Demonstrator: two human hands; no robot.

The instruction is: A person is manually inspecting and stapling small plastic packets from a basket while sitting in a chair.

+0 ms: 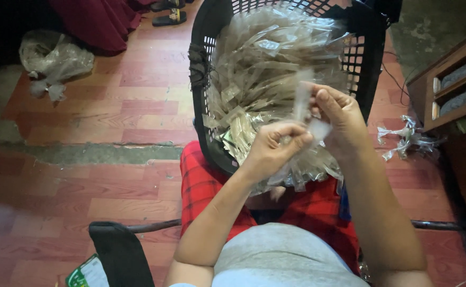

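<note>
Clear plastic sleeve [303, 101] stands upright over the black basket [203, 79] of packets, pinched by both hands: right hand [339, 114] grips its upper part, left hand [272, 146] its lower end. Handling looks mid-step; any further move calls for steady pinching.

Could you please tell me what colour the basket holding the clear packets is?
Black: the basket shows best in the head view.

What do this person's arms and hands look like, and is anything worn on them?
Both arms are bare from the elbows down: no sleeves, gloves, watch or rings show. The left hand and right hand have short, unpainted nails. The person wears a grey top and red checked shorts.
</note>
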